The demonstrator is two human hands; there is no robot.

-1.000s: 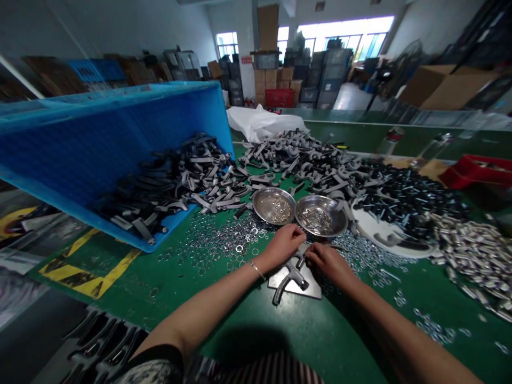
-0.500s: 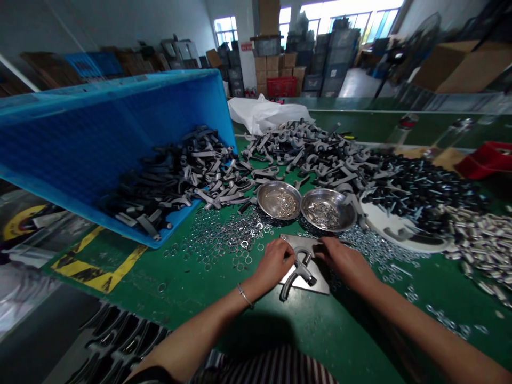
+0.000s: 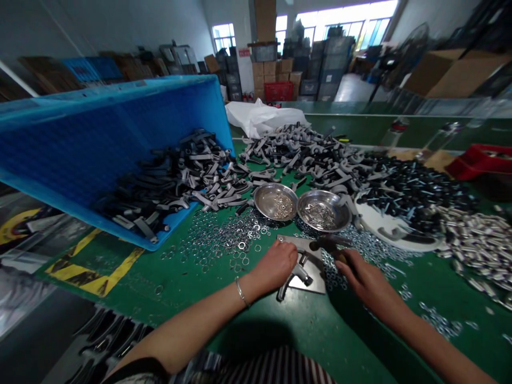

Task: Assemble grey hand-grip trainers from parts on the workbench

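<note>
- Compared with half a second ago, the right hand [image 3: 358, 271] is sitting farther right of the metal plate [image 3: 318, 276] and is now gripping a hammer [image 3: 330, 244], whose head is hanging over the plate's far right corner.
- Toward the plate's left side, the left hand [image 3: 282, 261] is curling its fingers narrowly over one end of a grey lever [image 3: 298, 272].
- That lever is lying on the plate, its curved arm reaching past the near left edge; it is probably feeling hard, stiff and fairly light, that arm offering the surest hold.
- Two steel bowls [image 3: 263, 201] are standing just beyond the plate.
- Loose rings [image 3: 228, 237] are spreading left of it; small nuts [image 3: 372, 245] are crowding its right.
</note>
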